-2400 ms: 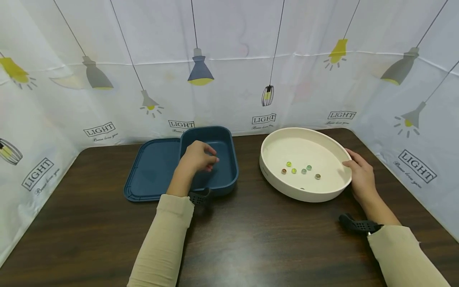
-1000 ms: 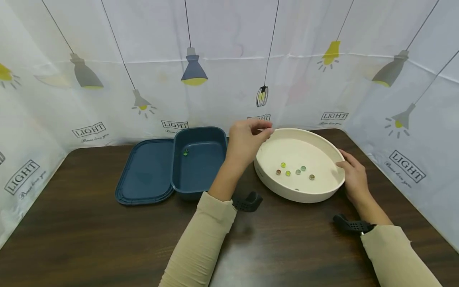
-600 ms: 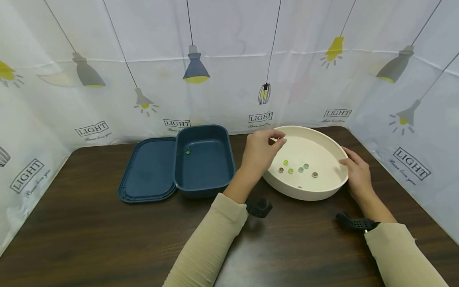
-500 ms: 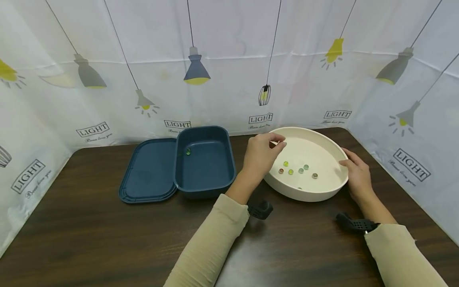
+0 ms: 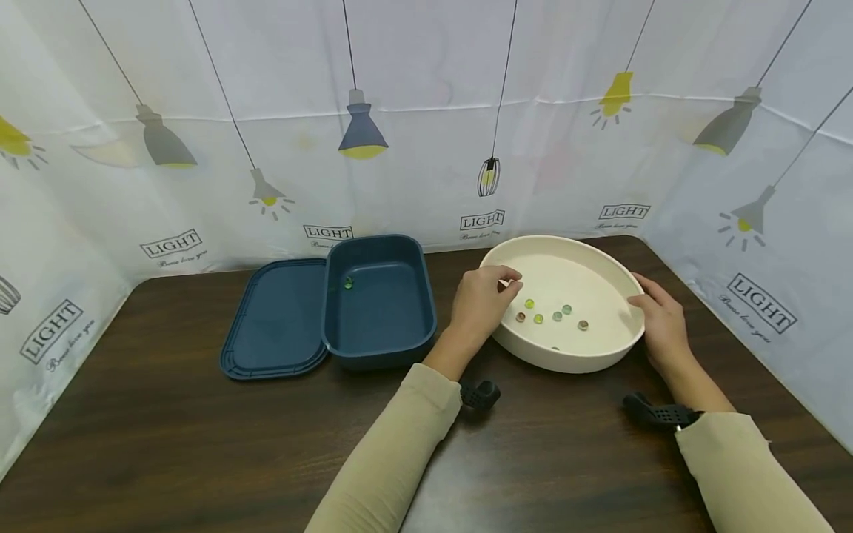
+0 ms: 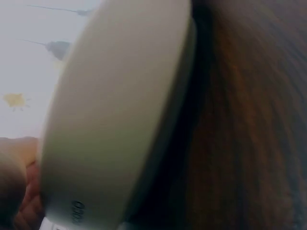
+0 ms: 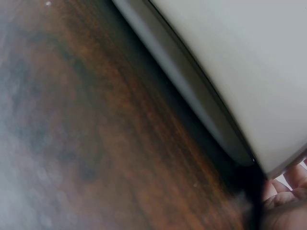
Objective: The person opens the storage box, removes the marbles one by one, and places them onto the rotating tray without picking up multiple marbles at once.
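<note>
A round cream tray (image 5: 566, 364) stands on the right of the table with several small glass marbles (image 5: 557, 316) in it, yellow, pale green and brownish. My right hand (image 5: 666, 326) grips its right rim, thumb on the inside and fingers outside. Over the tray's left rim hovers my left hand (image 5: 481, 302), fingers loosely bent, thumb and index tips apart, with nothing visible between them. The left wrist view shows the tray's outer wall (image 6: 110, 120) large, with left fingers (image 6: 31, 199) beyond it. One green marble (image 5: 349, 283) lies in the blue box (image 5: 380, 361).
A flat blue lid (image 5: 276, 318) lies against the left side of the blue box. The dark wooden table (image 5: 200, 444) spreads in front. Behind and at both sides hangs a white curtain (image 5: 413, 170) printed with lamps.
My left hand has come from above the blue box rightward to the tray, then lowered slightly at its left rim. The green marble in the box came into sight. My right hand keeps its grip.
</note>
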### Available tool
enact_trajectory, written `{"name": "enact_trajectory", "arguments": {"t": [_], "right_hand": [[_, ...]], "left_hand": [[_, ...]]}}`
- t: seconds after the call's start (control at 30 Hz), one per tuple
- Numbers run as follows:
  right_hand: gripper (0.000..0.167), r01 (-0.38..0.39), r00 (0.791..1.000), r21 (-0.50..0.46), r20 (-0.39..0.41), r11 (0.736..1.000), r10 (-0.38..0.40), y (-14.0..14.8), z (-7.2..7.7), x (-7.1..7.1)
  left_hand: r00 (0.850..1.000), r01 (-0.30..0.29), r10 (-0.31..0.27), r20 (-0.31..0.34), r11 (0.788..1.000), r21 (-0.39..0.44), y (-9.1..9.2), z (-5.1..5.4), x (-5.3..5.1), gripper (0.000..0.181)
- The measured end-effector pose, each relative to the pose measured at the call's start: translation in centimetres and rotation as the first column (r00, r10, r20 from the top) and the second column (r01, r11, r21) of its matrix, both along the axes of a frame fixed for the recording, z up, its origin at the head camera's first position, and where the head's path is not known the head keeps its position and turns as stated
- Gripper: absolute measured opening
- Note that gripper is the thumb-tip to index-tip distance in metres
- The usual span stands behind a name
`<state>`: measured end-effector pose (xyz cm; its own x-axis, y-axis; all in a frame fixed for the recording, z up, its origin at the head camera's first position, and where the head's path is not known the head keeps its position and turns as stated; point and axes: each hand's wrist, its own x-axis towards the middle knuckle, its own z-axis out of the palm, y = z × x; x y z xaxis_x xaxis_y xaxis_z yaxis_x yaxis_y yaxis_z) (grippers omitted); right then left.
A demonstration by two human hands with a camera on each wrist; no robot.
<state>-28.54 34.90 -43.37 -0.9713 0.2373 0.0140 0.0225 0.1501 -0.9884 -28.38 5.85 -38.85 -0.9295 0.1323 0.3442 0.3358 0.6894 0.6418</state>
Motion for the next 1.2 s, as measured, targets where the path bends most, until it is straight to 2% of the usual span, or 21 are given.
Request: {"name": "enact_trajectory", "arguments": {"t": [0.1,0.17,0.23,0.5,0.67,0.8,0.87,1.03,1.2], "right_hand": [[0.055,-0.001,1.000,-0.008,-0.003,1.000,0.001,-0.1,0.0,0.0],[0.055,0.001,1.000,-0.009,-0.002,1.000,-0.001,-0.2,0.0,0.0],[0.055,-0.001,1.000,-0.013,0.002,1.000,0.001,-0.2,0.0,-0.1],[0.055,0.013,1.000,0.007,0.011,1.000,-0.013,0.0,-0.1,-0.2],[0.055,0.003,1.000,0.002,0.009,1.000,-0.003,-0.1,0.2,-0.2],[0.055,0.008,1.000,0.037,0.009,0.999,-0.009,-0.2,0.5,-0.1],[0.054,0.012,1.000,0.034,0.005,0.999,-0.012,-0.3,0.6,-0.1],[0.054,0.003,1.000,-0.010,-0.011,1.000,-0.003,-0.4,0.4,0.0],[0.054,-0.002,1.000,-0.025,-0.023,1.000,0.001,-0.1,0.2,0.4]], "left_hand": [[0.999,0.017,-0.022,-0.035,0.989,-0.146,0.1,-0.5,-0.2,0.017],[0.998,0.020,-0.033,-0.052,0.972,-0.234,0.1,-0.7,-0.3,0.016],[0.998,0.017,-0.035,-0.057,0.957,-0.289,0.2,-0.8,-0.4,0.015],[1.000,0.018,-0.019,0.002,0.938,-0.346,0.8,-0.4,-0.5,0.014],[0.999,0.031,-0.018,0.035,0.910,-0.414,1.0,0.2,-0.7,0.014],[0.999,0.037,-0.020,0.042,0.892,-0.451,1.2,0.8,-1.0,0.014],[0.998,0.043,-0.018,0.061,0.899,-0.435,1.2,0.9,-1.1,0.013],[0.992,0.059,-0.016,0.124,0.936,-0.347,1.4,0.9,-1.5,0.013],[0.993,0.058,-0.018,0.118,0.936,-0.347,1.9,0.4,-1.6,0.011]]}}
